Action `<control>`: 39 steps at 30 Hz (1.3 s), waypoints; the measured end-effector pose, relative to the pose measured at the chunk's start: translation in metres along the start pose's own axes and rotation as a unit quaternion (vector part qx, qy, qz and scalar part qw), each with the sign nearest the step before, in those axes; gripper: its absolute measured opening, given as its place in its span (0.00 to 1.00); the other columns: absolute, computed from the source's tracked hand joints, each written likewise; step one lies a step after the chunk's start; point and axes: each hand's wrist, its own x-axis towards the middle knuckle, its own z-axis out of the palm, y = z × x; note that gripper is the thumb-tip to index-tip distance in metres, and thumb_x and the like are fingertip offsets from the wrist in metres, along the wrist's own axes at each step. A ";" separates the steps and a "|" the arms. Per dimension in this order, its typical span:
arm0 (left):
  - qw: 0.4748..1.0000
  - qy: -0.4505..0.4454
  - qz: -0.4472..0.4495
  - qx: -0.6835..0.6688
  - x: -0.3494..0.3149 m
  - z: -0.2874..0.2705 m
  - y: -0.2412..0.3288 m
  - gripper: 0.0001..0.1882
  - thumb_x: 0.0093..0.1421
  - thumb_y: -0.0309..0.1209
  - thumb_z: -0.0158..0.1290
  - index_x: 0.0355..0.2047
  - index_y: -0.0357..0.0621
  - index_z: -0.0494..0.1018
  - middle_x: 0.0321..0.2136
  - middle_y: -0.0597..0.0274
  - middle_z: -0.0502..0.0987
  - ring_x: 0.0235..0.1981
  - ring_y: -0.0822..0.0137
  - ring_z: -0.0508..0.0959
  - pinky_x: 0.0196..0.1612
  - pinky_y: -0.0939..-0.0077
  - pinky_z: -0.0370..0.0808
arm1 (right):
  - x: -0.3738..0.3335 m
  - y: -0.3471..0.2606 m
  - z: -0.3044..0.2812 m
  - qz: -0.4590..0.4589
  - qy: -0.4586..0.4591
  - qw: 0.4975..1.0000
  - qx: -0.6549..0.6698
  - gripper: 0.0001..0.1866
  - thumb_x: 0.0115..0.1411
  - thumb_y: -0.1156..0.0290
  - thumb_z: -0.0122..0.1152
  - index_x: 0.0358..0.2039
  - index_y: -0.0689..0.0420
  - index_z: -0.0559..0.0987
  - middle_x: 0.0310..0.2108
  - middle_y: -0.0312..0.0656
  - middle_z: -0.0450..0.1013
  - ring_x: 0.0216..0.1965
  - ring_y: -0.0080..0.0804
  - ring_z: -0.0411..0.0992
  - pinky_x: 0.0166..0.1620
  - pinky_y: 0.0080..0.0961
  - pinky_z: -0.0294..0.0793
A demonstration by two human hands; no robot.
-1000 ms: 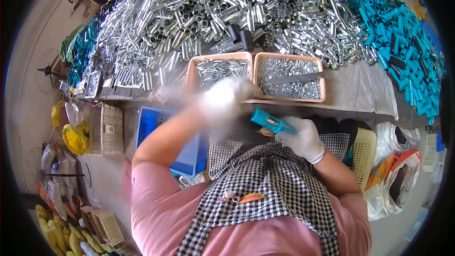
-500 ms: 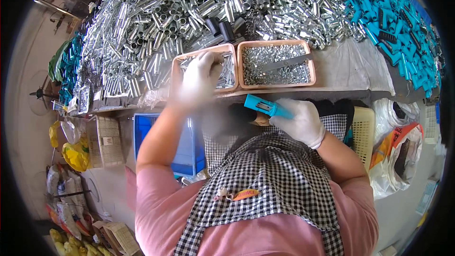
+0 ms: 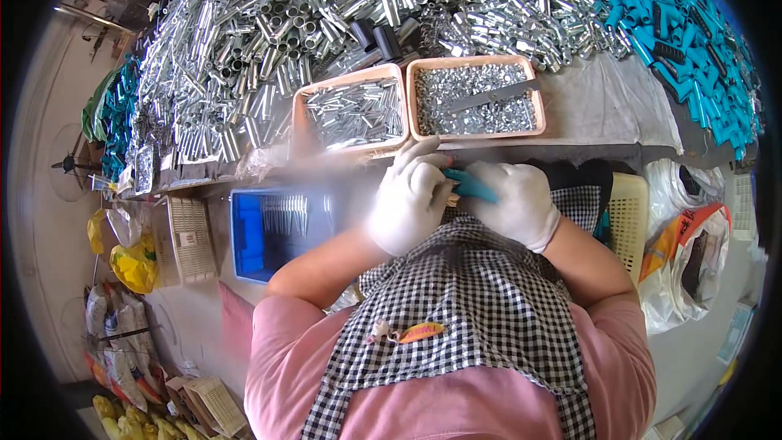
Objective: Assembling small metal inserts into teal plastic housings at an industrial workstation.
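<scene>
Both my hands wear white gloves and meet above my lap, just in front of the table edge. My right hand (image 3: 517, 205) is closed around a teal plastic handle (image 3: 472, 186), a hollow piece partly covered by the fingers. Close against its left end, my left hand (image 3: 407, 205) has its fingers bent together in a pinch. Whatever those fingers hold is hidden. Beyond the hands, a peach tray (image 3: 375, 147) is filled with thin metal pins (image 3: 354, 112). Beside it, a second peach tray (image 3: 481, 135) carries small shiny metal parts with a flat metal strip (image 3: 493, 98) lying across them.
A large heap of metal tubes (image 3: 285, 33) covers the table's far side, with teal handles (image 3: 692, 57) piled at the right. Below the table edge stand a blue crate (image 3: 234, 236) at left and a cream basket (image 3: 629, 220) at right, near white sacks (image 3: 684, 261).
My left hand has left the pin tray and come down and right to the teal handle. My right hand stays near its place, with the handle turned. The blue crate shows more fully.
</scene>
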 end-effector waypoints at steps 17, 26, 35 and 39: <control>0.867 -0.344 -0.303 -0.195 0.030 -0.036 -0.010 0.30 0.34 0.37 0.75 0.35 0.36 0.73 0.28 0.57 0.77 0.31 0.67 0.77 0.37 0.72 0.75 | -0.018 0.002 -0.018 -0.143 -0.007 0.990 -0.012 0.33 0.43 0.63 0.72 0.51 0.61 0.74 0.28 0.42 0.75 0.25 0.40 0.75 0.27 0.35 0.75; 0.966 -0.246 0.034 -0.067 0.078 -0.024 -0.039 0.29 0.46 0.46 0.68 0.42 0.37 0.78 0.33 0.50 0.79 0.35 0.53 0.81 0.40 0.65 0.78 | -0.025 0.010 -0.048 0.059 -0.118 0.990 0.048 0.26 0.51 0.67 0.66 0.51 0.62 0.72 0.31 0.54 0.76 0.31 0.53 0.76 0.32 0.42 0.75; 0.896 -0.375 -0.101 0.214 0.114 0.019 -0.082 0.22 0.50 0.34 0.59 0.44 0.35 0.73 0.45 0.43 0.73 0.45 0.45 0.77 0.48 0.57 0.75 | -0.030 0.011 -0.061 0.085 -0.074 0.991 0.068 0.23 0.50 0.69 0.66 0.47 0.64 0.74 0.34 0.56 0.76 0.33 0.55 0.76 0.35 0.41 0.76; 0.871 -0.432 -0.089 0.214 0.118 0.017 -0.088 0.16 0.53 0.38 0.58 0.37 0.39 0.77 0.37 0.45 0.77 0.40 0.47 0.79 0.46 0.58 0.76 | -0.029 0.017 -0.056 0.075 -0.049 0.994 0.056 0.20 0.50 0.71 0.63 0.45 0.61 0.75 0.31 0.54 0.75 0.31 0.53 0.76 0.33 0.40 0.74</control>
